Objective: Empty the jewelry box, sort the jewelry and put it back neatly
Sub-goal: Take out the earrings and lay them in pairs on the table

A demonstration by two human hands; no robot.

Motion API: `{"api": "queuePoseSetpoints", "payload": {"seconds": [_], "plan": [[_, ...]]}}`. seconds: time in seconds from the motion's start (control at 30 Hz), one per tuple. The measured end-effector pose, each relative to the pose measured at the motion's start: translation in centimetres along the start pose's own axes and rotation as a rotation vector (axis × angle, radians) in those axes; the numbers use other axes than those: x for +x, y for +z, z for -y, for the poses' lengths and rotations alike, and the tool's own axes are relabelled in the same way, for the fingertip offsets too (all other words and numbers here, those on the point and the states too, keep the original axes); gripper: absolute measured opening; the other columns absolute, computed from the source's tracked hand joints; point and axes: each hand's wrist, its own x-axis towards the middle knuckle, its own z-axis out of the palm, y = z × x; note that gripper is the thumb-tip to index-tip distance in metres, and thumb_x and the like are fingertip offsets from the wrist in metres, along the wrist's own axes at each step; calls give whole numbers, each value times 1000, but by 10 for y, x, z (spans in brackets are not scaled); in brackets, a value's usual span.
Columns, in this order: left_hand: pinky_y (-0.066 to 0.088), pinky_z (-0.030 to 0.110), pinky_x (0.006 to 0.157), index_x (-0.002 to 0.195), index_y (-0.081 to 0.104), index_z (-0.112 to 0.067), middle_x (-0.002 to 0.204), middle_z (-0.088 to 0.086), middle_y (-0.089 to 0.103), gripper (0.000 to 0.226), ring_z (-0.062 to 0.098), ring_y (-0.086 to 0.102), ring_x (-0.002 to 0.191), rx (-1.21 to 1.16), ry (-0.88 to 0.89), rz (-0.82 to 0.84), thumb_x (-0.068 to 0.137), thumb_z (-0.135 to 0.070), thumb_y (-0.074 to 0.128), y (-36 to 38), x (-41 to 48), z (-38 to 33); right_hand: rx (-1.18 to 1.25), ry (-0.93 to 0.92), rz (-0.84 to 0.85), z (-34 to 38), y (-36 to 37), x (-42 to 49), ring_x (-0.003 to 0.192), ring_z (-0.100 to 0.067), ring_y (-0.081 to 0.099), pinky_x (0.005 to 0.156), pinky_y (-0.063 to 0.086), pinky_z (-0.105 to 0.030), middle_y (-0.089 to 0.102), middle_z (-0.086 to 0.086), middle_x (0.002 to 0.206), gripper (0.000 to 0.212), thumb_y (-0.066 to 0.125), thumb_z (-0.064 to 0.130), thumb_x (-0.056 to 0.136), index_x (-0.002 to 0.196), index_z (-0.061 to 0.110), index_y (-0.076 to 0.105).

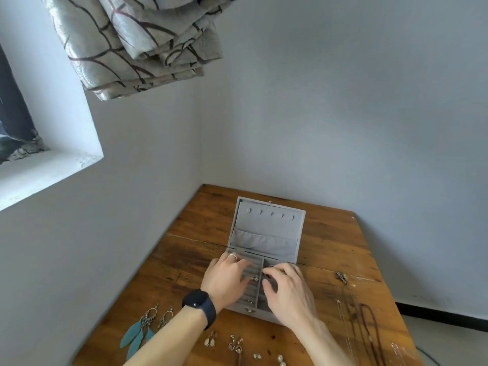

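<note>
Table [184, 260]: feather earrings [137, 334] left of left wrist, small earrings [235, 344] between wrists, necklaces [369, 326] right of right hand; sorted, still out.
Jewelry box [266, 228]: lid up, beneath both hands, nearly empty.
Left hand [227, 278]: loose, resting on ring slots.
Right hand [287, 286]: curled into right compartment; grasp unclear.
Ring [254, 278]: slotted between thumbs; refilling barely begun.

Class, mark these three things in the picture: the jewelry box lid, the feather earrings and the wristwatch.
Jewelry box lid [266, 223]: head view, on its grey inner lining.
Feather earrings [132, 337]: head view, on a teal feather.
Wristwatch [196, 301]: head view, on its black face.
</note>
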Motion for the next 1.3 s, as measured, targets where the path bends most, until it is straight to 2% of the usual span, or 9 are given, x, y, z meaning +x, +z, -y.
{"api": "queuePoseSetpoints", "payload": {"seconds": [0.17, 0.33, 0.6, 0.7, 0.8, 0.97, 1.03, 1.17, 1.3], "plan": [[36, 40, 103, 136, 56, -38, 134, -3, 55, 38, 21, 40, 132, 4, 0, 55, 100, -36, 44, 16, 18, -5, -37, -17, 68, -3, 20, 23, 115, -11, 48, 96, 45, -23, 56, 9, 119, 34, 54, 34, 98, 129, 28, 65], [41, 36, 96, 123, 67, -39, 127, -5, 59, 32, 19, 45, 125, -5, 19, 44, 101, -42, 45, 26, 18, 2, -62, -34, 92, -5, 30, 32, 114, -15, 46, 101, 40, -26, 56, 6, 119, 32, 53, 32, 98, 126, 27, 68], [49, 35, 91, 116, 70, -38, 115, -8, 66, 23, 14, 54, 111, -150, 19, -17, 95, -38, 59, 24, 10, 8, -78, -4, 81, 2, 36, 35, 115, -15, 47, 99, 40, -26, 58, 5, 120, 25, 59, 27, 95, 115, 22, 73], [51, 32, 86, 105, 73, -34, 106, -10, 69, 16, 11, 57, 104, -256, -44, -33, 91, -39, 66, 19, 6, 11, -71, 10, 105, 4, 29, 37, 113, -16, 49, 100, 40, -27, 61, 5, 118, 19, 62, 26, 94, 108, 23, 74], [52, 28, 85, 102, 72, -36, 104, -15, 69, 14, 5, 57, 102, -351, -124, -53, 90, -41, 68, 9, -3, 17, 25, 39, 79, 8, 16, 30, 104, -13, 54, 96, 44, -29, 64, 7, 106, 12, 64, 26, 94, 101, 24, 73], [52, 22, 86, 103, 73, -37, 102, -19, 69, 17, -3, 59, 98, -453, -168, -87, 89, -45, 70, -8, -43, 34, 329, 140, 29, 18, -6, -13, 84, 9, 62, 66, 44, -2, 68, 24, 84, 4, 69, 30, 91, 91, 34, 71], [50, 23, 89, 103, 73, -39, 104, -21, 68, 18, -2, 59, 102, -456, -191, -74, 88, -48, 69, -14, -65, 41, 423, 178, 36, 26, -9, -40, 88, 18, 58, 66, 42, 0, 68, 27, 82, 5, 70, 33, 90, 88, 37, 70], [46, 16, 88, 102, 74, -40, 102, -25, 69, 17, -7, 58, 101, -442, -200, -98, 88, -47, 69, -25, -111, 51, 528, 203, 52, 44, -4, -93, 86, 16, 61, 65, 44, -2, 65, 38, 87, 5, 70, 37, 89, 88, 42, 70], [37, 6, 81, 106, 72, -42, 103, -28, 65, 17, -6, 54, 103, -378, -163, -53, 91, -47, 66, -23, -155, 53, 534, 183, 97, 66, 19, -133, 90, 14, 61, 71, 43, -1, 66, 37, 92, 6, 72, 36, 89, 89, 42, 70]]}}
